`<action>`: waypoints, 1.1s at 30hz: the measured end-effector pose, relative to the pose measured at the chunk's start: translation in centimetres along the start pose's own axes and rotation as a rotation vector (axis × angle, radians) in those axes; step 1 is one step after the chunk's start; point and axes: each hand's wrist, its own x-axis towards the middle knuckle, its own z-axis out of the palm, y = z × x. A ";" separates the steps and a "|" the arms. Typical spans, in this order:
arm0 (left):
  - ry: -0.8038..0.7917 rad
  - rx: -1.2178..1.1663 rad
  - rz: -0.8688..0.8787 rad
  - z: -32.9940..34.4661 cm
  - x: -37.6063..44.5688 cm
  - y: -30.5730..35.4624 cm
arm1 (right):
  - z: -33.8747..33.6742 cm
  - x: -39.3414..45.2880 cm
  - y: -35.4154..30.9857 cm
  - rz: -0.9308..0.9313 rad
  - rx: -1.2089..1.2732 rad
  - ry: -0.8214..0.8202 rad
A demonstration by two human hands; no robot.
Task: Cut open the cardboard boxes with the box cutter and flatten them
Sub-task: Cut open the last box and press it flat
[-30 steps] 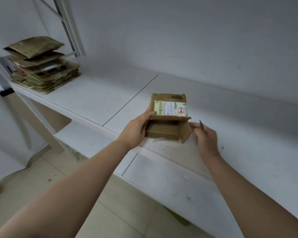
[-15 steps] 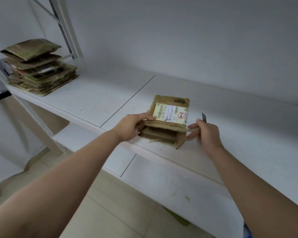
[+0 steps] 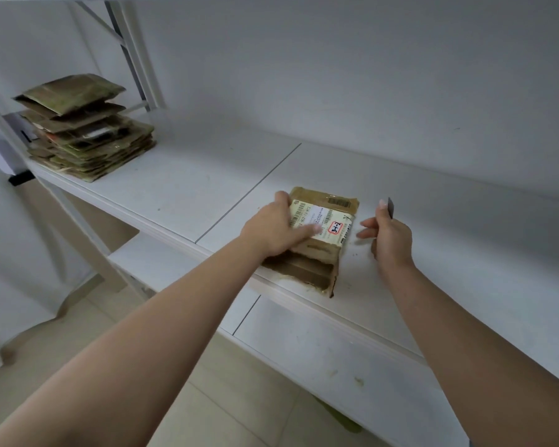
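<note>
L hand [image 3: 276, 229] lies spread on top of the cardboard box [image 3: 317, 240], palm down, fingers straight across the shipping label [image 3: 323, 222], thumb side over the box's far-left corner. R hand [image 3: 388, 235] hangs just right of the box, not touching it, pinching the box cutter [image 3: 390, 208] betw. thumb and curled fingers; blade end sticks up above the knuckles, two fingers point left toward the box.

Largest to smallest:

White shelf [image 3: 181, 188]: long, w/ a seam line running diagonally from back to front edge just left of the box. A lower shelf level [image 3: 320, 346] shows beneath the front edge, w/ some specks and stains.

Stack of flattened cardboard [image 3: 84, 130]: far-left end of the shelf, well apart from the hands, uneven pile, top piece tilted.

Cardboard box: near the shelf's front edge, between both hands. Pressed mostly flat, top panel sloping, near end torn open w/ a dark gap inside; right near flap hangs at the shelf edge. Brown tape w/ a barcode along the far end.

Label: white, barcodes, red-ringed handwritten mark reading approx. "3-1-2".

Box cutter: small, dark, only the tip visible.
</note>
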 end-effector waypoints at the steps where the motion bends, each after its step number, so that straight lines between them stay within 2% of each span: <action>1: -0.069 0.049 0.042 0.6 0.1 0.0 | 0.0 0.4 0.0 0.007 0.003 0.025; 4: -0.132 0.263 0.141 2.4 0.0 -0.3 | -0.2 1.5 -0.5 0.078 0.028 -0.002; 9: -0.142 0.366 0.250 1.8 0.8 -1.7 | -0.3 3.4 -1.3 0.230 0.163 -0.146; 16: -0.248 0.353 0.295 0.0 2.4 -3.7 | 1.8 3.6 -1.5 0.342 0.249 -0.509; 21: -0.228 0.359 0.289 0.3 2.2 -3.8 | 1.8 4.0 -0.8 0.314 0.181 -0.647; 24: -0.230 0.351 0.286 0.3 2.2 -3.6 | 1.8 3.5 -1.5 0.233 0.140 -0.587; 29: -0.233 0.272 0.285 0.8 1.7 -3.2 | 1.1 4.0 -0.3 0.039 0.008 -0.325; 33: -0.212 0.178 0.301 1.7 0.8 -3.0 | -0.3 3.9 0.8 -0.117 -0.078 -0.186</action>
